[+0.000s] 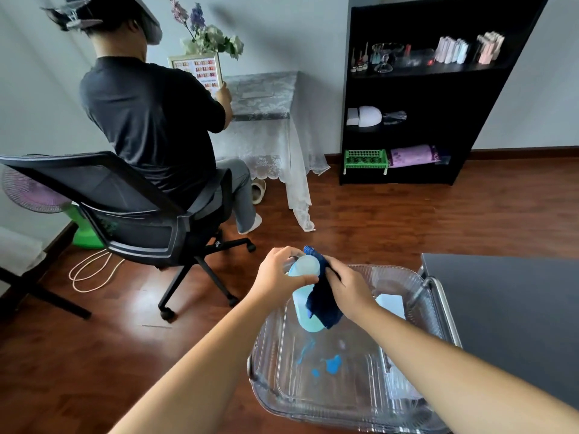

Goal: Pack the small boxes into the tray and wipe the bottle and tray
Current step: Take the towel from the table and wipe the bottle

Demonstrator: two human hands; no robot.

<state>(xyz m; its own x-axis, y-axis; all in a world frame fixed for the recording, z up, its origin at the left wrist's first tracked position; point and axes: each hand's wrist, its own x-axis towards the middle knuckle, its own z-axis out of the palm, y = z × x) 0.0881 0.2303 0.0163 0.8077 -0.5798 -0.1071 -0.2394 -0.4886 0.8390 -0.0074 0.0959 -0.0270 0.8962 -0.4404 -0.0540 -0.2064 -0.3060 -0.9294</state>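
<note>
While the left hand grips the pale blue bottle near its top, fingers curled round it, the right hand clutches a dark blue cloth against the bottle's right side. Bottle is over the clear tray, far end. Blue spots mark the tray floor. White box lies far right inside.

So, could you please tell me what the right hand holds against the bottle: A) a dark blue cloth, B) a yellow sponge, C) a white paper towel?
A: the right hand holds a dark blue cloth against the pale blue bottle, which the left hand grips near its top.
</note>
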